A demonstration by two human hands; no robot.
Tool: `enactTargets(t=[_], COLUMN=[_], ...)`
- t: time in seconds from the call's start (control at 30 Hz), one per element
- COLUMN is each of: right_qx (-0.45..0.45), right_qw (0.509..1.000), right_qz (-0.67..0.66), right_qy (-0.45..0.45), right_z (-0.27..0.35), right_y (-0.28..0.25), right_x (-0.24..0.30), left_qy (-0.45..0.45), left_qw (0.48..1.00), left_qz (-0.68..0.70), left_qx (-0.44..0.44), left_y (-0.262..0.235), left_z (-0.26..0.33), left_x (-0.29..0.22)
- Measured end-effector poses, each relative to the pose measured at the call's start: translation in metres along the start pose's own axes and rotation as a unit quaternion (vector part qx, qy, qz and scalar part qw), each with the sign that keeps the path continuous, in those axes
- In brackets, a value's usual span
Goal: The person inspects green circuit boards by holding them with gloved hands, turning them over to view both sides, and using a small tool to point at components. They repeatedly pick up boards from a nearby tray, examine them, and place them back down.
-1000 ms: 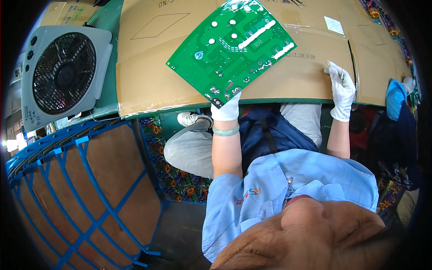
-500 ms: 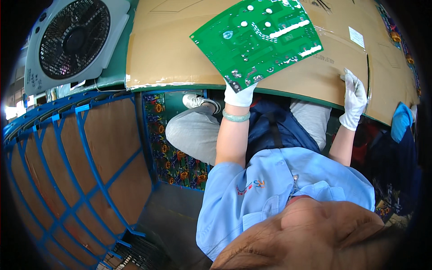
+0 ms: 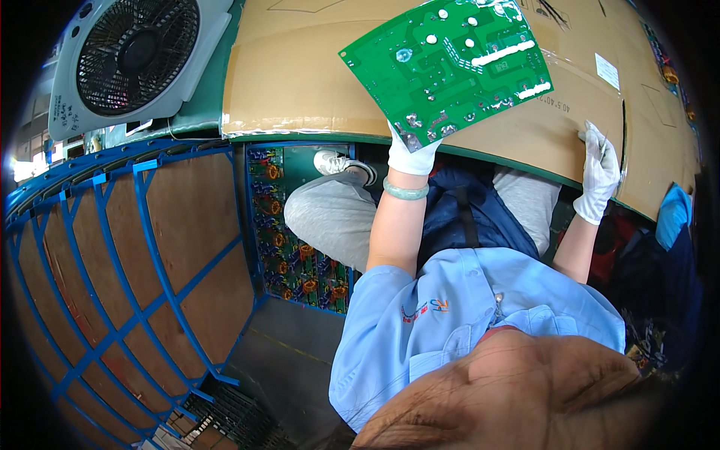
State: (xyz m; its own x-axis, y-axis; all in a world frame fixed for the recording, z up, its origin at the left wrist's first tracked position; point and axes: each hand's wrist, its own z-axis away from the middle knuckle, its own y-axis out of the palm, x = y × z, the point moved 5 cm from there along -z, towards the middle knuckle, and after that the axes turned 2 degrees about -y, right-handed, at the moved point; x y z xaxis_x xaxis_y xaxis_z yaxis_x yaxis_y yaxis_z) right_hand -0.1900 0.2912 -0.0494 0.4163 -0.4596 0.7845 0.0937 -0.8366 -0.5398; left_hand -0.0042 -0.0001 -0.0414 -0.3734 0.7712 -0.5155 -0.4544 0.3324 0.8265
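A green circuit board (image 3: 457, 79), its underside with white strips, pale dots and solder spots facing me, is tilted over the cardboard-covered table. My left hand (image 3: 412, 156), in a white glove, grips the board by its near lower corner. The fingers behind the board are hidden. A pale green bangle circles that wrist. At the table's near edge on the right, my right hand (image 3: 598, 169), also gloved in white, lies over the cardboard (image 3: 315, 82) with its fingers loosely bent and partly apart. Nothing shows in it.
A grey box fan (image 3: 139, 56) stands on the far left. Below it, a blue metal rack (image 3: 154, 225) holds brown panels. Several boards with coloured parts (image 3: 285, 259) stand under the table. Dark thin pieces (image 3: 553, 13) lie at the back; a blue cloth (image 3: 673, 217) hangs far right.
The whole view has shifted slightly, so the scene sits a little further right and lower. The left hand still holds the board, and the right hand stays by the table edge.
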Motion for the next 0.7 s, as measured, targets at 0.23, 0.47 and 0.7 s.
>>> enactTargets(t=[0.23, 0.47, 0.7], right_qx=[-0.009, -0.033, -0.035], right_qw=[1.000, 0.999, 0.999], right_qz=[0.000, -0.025, -0.023], right_qy=[-0.013, 0.002, 0.011], right_z=[0.002, 0.003, 0.002], right_y=[0.001, 0.000, 0.001], right_x=[0.002, 0.004, 0.010], left_qy=[0.057, 0.072, 0.086], left_qw=[0.989, 0.989, 0.985], left_qz=[-0.045, -0.098, -0.141], left_qx=[0.132, 0.080, 0.054], left_y=[-0.042, -0.046, -0.054], left_z=[-0.019, -0.021, -0.028], left_x=[0.017, 0.017, 0.014])
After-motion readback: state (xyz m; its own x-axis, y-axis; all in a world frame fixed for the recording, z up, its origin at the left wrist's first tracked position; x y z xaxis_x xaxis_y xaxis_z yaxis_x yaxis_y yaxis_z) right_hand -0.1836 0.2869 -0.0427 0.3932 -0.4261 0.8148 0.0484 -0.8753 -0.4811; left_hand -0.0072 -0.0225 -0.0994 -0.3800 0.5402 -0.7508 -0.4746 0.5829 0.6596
